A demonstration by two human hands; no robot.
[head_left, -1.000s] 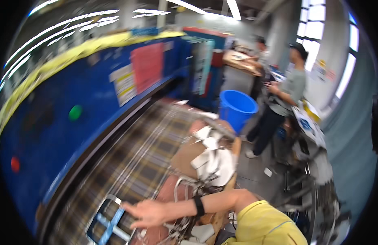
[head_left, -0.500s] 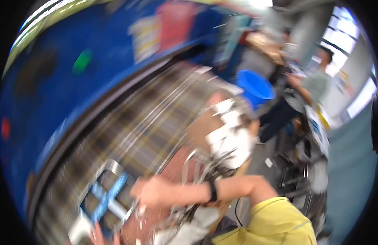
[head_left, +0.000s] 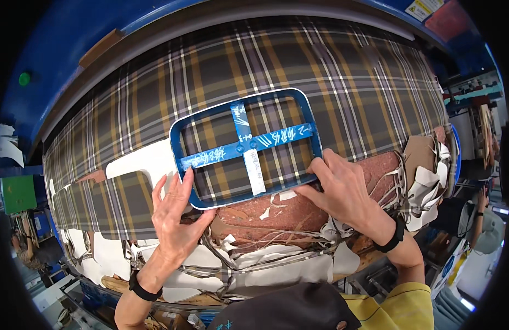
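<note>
A blue cutting die (head_left: 274,142), a rounded rectangular metal frame with crossed bars, lies on brown-grey plaid material (head_left: 155,102). White handwriting and a pale label mark its bars. My left hand (head_left: 176,220) grips the near left corner, its index finger against the side and thumb by the near edge. At the near right corner, my right hand (head_left: 342,187) pinches the rim between thumb and fingers. Plaid shows through the die's openings. The near edge borders a reddish-brown worn board (head_left: 265,220).
White and plaid offcuts (head_left: 287,269) are heaped along the near side, with more scraps (head_left: 422,190) at the right. A blue machine beam (head_left: 73,60) with a green button (head_left: 24,78) spans the far side. Another person (head_left: 488,228) is at the far right.
The tilted, blurred view has levelled out over the die. My right hand has come to the die's near right corner, and my left hand now grips its near left corner.
</note>
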